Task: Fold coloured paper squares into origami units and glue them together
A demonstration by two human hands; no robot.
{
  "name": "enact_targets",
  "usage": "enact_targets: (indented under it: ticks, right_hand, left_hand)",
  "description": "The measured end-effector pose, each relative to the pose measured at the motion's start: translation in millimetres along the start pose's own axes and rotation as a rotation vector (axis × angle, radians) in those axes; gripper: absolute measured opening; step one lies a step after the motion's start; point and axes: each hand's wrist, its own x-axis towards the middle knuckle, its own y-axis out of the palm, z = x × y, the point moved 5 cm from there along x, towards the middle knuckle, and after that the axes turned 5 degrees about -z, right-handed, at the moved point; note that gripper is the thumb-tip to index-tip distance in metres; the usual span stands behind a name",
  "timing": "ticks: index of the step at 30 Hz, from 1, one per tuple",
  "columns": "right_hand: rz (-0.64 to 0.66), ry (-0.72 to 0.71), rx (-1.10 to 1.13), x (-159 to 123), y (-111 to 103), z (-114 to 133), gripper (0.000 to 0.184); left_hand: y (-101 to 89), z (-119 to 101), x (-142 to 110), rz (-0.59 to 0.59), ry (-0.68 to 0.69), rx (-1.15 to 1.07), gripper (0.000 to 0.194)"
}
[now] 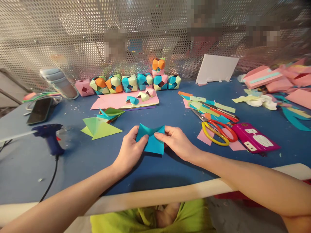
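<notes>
A square of blue paper (154,144) is held up just above the table, its upper edge bowed downward in the middle. My left hand (131,147) pinches its left side, thumb on the near face and fingers behind. On the right side my right hand (178,142) grips it the same way, the thumb pressing near the middle. Beyond my left hand lie green paper pieces (102,128), with blue and darker folded ones behind them. Scissors (216,132) with yellow and red handles rest to the right of my right hand, on pink paper scraps.
Folded paper balls (130,83) line the back of the blue table (92,171) before a perforated metal screen (85,38). At left are a glue gun (52,136), a phone (40,110) and a bottle (59,83). A magenta case (259,137) and paper scraps (296,77) lie right.
</notes>
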Motion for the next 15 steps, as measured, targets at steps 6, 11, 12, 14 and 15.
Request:
enact_targets:
  ticks: [6,11,12,14,15]
  right_hand:
    - [0.009,0.014,0.076,2,1,-3,0.026]
    - [0.005,-0.053,0.006,3,-2,-1,0.025]
    - [0.002,-0.075,-0.021,3,-3,0,0.024]
    - [-0.003,-0.111,-0.073,3,-4,1,0.024]
    - [-0.004,-0.125,-0.095,3,-4,2,0.024]
  left_hand:
    - [3.1,-5,-2,0.058,0.024,0.076,0.009]
    - [3.4,-9,-1,0.054,0.024,0.097,0.011]
    - [3.4,-9,-1,0.053,0.025,0.103,0.011]
    - [3.2,-10,-1,0.053,0.030,0.113,0.012]
    - [3.1,-11,-1,0.052,0.031,0.119,0.013]
